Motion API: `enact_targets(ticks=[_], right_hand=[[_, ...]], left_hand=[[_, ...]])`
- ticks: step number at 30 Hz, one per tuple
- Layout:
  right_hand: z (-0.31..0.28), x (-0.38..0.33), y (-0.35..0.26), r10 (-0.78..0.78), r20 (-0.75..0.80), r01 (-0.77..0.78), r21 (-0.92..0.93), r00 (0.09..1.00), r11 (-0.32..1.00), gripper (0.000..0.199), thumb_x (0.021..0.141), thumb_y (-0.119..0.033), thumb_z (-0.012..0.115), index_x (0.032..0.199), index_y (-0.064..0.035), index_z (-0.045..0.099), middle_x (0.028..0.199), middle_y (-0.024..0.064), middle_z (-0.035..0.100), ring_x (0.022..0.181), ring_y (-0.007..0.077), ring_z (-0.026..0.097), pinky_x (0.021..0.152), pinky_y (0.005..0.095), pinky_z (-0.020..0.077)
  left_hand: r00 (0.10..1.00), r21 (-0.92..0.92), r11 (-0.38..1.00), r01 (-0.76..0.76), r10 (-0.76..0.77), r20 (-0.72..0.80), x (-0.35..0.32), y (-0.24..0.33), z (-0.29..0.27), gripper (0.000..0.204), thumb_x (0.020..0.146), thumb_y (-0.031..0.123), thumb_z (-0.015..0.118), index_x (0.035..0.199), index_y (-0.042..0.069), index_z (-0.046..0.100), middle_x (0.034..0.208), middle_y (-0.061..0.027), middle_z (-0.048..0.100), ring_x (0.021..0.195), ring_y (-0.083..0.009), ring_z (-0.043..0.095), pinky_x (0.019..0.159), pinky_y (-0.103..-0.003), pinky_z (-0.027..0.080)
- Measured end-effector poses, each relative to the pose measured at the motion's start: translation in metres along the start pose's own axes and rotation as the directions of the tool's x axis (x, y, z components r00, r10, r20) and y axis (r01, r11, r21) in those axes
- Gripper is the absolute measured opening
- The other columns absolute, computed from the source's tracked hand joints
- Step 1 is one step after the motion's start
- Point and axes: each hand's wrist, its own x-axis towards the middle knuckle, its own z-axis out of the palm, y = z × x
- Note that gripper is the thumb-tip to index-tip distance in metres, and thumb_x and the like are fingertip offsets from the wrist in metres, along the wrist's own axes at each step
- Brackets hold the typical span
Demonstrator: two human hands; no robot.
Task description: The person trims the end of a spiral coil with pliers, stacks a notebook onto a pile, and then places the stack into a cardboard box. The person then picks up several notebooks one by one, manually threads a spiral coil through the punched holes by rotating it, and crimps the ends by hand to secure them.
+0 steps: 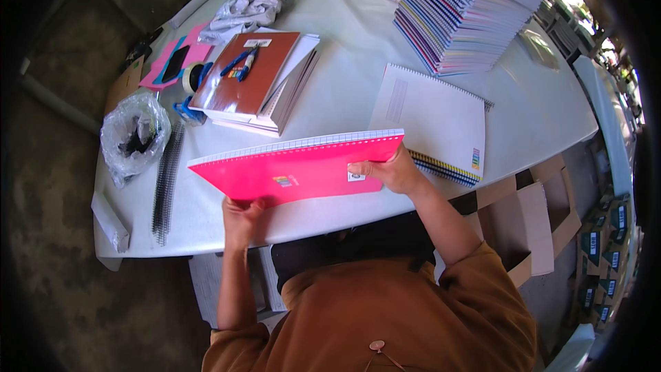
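A bright pink notebook (310, 169) is tilted up over the near table edge, held in both my hands. Punched holes run along its upper edge, and I see no coil in them. My left hand (241, 219) grips its lower left edge, with the thumb on the cover. At the right end my right hand (398, 171) is closed on it, the thumb lying on a small white label. Black spiral coils (165, 186) lie at the left. Just beyond my right hand sits a low stack of spiral notebooks (437, 117), a white side facing up.
A tall stack of spiral notebooks (461, 14) rises at the far right. Pliers (241, 65) lie on a pile of brown-covered unbound notebooks (244, 89). A plastic-wrapped roll (135, 136), tape (191, 78) and a phone (175, 63) are at the left. Cardboard boxes (527, 213) stand below right.
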Motion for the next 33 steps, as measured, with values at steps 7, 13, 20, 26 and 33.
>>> enact_targets(ticks=[7, 13, 20, 26, 33], right_hand=[[-0.001, -0.003, -0.017, 0.057, 0.138, -0.036, -0.154, 0.989, 0.987, 0.026, 0.079, -0.002, 0.065, 0.105, 0.0013, 0.063, 0.088, 0.0097, 0.067, 0.078, 0.0125, 0.062, 0.072, 0.0257, 0.0502], [-0.001, 0.003, -0.014, -0.284, 0.216, 0.326, -0.193, 0.934, 0.925, 0.030, 0.076, 0.005, 0.056, 0.105, 0.0045, 0.062, 0.105, 0.0176, 0.064, 0.095, 0.0232, 0.064, 0.082, 0.0286, 0.0498], [-0.005, -0.008, -0.021, -0.234, 0.116, 0.259, -0.317, 0.965, 0.912, 0.024, 0.078, 0.001, 0.060, 0.102, 0.0037, 0.064, 0.098, 0.0174, 0.066, 0.083, 0.0231, 0.067, 0.073, 0.0265, 0.0525], [-0.006, -0.013, -0.022, -0.261, 0.091, 0.277, -0.337, 0.961, 0.900, 0.019, 0.079, -0.001, 0.062, 0.098, 0.0033, 0.066, 0.095, 0.0162, 0.067, 0.076, 0.0183, 0.067, 0.070, 0.0251, 0.0509], [-0.008, -0.016, -0.013, -0.200, -0.077, 0.170, -0.285, 0.977, 0.943, 0.021, 0.078, -0.002, 0.067, 0.098, 0.0037, 0.065, 0.081, 0.0062, 0.067, 0.071, 0.0096, 0.059, 0.066, 0.0233, 0.0473]], left_hand=[[0.942, 0.898, 0.402, -0.178, 0.332, 0.038, 0.026, -0.042, -0.083, 0.036, 0.071, -0.001, 0.060, 0.107, -0.001, 0.056, 0.108, -0.0194, 0.057, 0.102, -0.0353, 0.054, 0.089, -0.042, 0.042], [0.815, 0.899, 0.065, 0.433, 0.398, -0.421, 0.094, -0.028, -0.162, 0.029, 0.085, 0.029, 0.056, 0.103, 0.008, 0.051, 0.098, -0.0155, 0.057, 0.093, -0.0339, 0.056, 0.077, -0.046, 0.045], [0.819, 0.971, 0.084, 0.225, 0.523, -0.236, 0.087, -0.040, -0.154, 0.029, 0.085, 0.033, 0.056, 0.099, 0.008, 0.050, 0.095, -0.0134, 0.060, 0.086, -0.0345, 0.060, 0.073, -0.045, 0.047], [0.918, 0.931, 0.291, 0.219, 0.262, -0.298, 0.073, 0.003, -0.123, 0.031, 0.082, 0.035, 0.061, 0.095, 0.007, 0.065, 0.093, -0.0102, 0.064, 0.084, -0.0294, 0.062, 0.073, -0.040, 0.047], [0.885, 0.626, 0.761, -0.170, 0.397, -0.242, 0.066, 0.063, -0.105, 0.031, 0.083, 0.021, 0.054, 0.105, 0.001, 0.060, 0.077, -0.0100, 0.061, 0.066, -0.0180, 0.056, 0.066, -0.030, 0.045]])
